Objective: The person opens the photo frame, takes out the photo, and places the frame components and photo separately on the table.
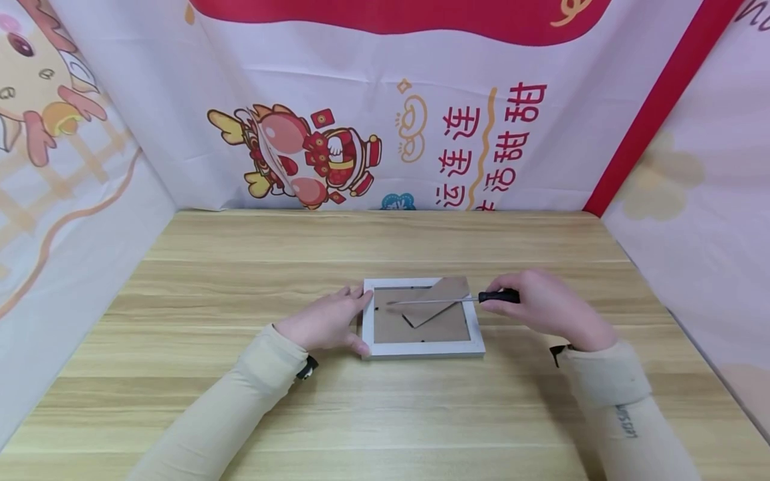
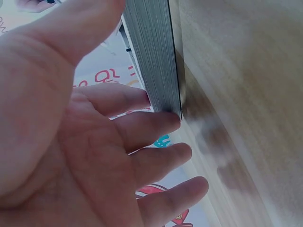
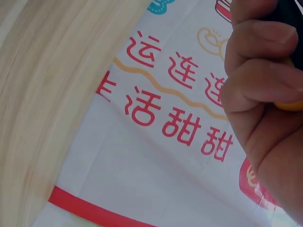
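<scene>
A white picture frame lies back side up on the table, showing its brown backing board and slanted brown stand leg. Small dark tabs sit along the inner edges. My left hand rests against the frame's left side, thumb at the near corner, fingers higher up. In the left wrist view, its extended fingers touch the frame's grey side. My right hand grips the black handle of a screwdriver. Its shaft crosses above the leg, with the tip over the board's left part. Yellow shows on the handle.
The wood-grain table extends around the frame on all sides. A white printed cloth with red characters and cartoon figures hangs behind it. More printed cloth stands along the left and right sides.
</scene>
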Action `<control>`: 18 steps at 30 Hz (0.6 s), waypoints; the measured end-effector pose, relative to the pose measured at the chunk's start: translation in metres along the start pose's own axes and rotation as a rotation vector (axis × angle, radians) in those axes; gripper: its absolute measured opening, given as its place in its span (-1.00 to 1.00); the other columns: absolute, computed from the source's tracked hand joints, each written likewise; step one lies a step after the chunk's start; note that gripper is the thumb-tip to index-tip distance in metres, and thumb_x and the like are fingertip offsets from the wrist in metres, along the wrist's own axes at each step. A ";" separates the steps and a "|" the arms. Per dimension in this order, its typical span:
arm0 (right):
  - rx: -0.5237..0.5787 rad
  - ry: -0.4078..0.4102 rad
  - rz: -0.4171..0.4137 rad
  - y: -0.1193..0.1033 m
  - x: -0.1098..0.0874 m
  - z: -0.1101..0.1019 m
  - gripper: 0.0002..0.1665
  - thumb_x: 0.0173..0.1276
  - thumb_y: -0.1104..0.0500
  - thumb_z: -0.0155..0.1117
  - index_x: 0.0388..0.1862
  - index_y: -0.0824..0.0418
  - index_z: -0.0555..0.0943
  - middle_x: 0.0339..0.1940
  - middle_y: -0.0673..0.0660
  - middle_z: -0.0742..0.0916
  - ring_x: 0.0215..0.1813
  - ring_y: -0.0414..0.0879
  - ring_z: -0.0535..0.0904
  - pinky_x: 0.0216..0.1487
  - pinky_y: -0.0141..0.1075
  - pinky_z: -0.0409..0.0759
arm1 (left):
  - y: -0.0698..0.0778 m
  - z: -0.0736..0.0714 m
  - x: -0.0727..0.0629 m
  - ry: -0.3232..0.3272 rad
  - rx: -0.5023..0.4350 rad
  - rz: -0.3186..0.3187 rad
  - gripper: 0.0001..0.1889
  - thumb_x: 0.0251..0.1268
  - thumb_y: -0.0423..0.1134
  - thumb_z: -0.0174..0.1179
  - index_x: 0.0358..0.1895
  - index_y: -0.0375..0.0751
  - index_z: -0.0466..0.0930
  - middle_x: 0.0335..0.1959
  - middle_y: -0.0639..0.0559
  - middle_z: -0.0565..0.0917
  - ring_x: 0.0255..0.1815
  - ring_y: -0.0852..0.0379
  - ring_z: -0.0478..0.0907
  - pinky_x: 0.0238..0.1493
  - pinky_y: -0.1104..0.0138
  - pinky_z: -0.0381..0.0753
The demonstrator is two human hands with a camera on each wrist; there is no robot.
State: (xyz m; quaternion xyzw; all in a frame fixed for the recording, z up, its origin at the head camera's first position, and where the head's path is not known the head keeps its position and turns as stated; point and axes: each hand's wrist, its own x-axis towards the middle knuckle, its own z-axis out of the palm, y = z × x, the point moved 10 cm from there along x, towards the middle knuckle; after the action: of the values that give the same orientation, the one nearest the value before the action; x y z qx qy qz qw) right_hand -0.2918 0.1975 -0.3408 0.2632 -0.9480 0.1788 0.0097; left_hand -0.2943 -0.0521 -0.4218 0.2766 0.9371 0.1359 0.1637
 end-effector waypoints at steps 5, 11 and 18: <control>0.003 -0.022 0.019 0.001 0.003 0.009 -0.82 0.26 -0.03 0.47 -0.25 0.01 0.75 -0.35 -0.16 0.73 -0.28 -0.23 0.62 -0.14 -0.12 0.63 | 0.000 0.000 0.000 0.003 -0.006 0.001 0.15 -0.07 0.16 0.51 0.54 -0.32 0.11 0.49 -0.28 0.24 0.43 -0.20 0.27 0.39 0.04 0.29; 0.017 -0.042 0.034 0.001 0.006 0.017 -0.84 0.25 0.01 0.48 -0.26 0.02 0.75 -0.37 -0.16 0.72 -0.32 -0.24 0.59 -0.19 -0.16 0.62 | 0.000 0.000 0.000 0.006 -0.018 0.009 0.14 -0.06 0.14 0.51 0.53 -0.34 0.11 0.47 -0.27 0.26 0.41 -0.15 0.31 0.37 0.08 0.32; 0.016 -0.025 0.001 -0.002 0.010 0.022 -0.83 0.26 -0.02 0.47 -0.26 0.02 0.74 -0.39 -0.19 0.71 -0.33 -0.25 0.58 -0.18 -0.15 0.59 | 0.001 -0.001 0.000 0.010 -0.017 0.019 0.13 -0.07 0.12 0.52 0.52 -0.37 0.13 0.46 -0.30 0.28 0.38 -0.15 0.34 0.36 0.08 0.35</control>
State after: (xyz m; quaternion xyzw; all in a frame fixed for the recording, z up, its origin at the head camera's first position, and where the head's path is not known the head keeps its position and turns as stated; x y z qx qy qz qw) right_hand -0.2980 0.1833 -0.3598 0.2652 -0.9467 0.1828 -0.0043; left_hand -0.2937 -0.0512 -0.4206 0.2833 0.9341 0.1469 0.1600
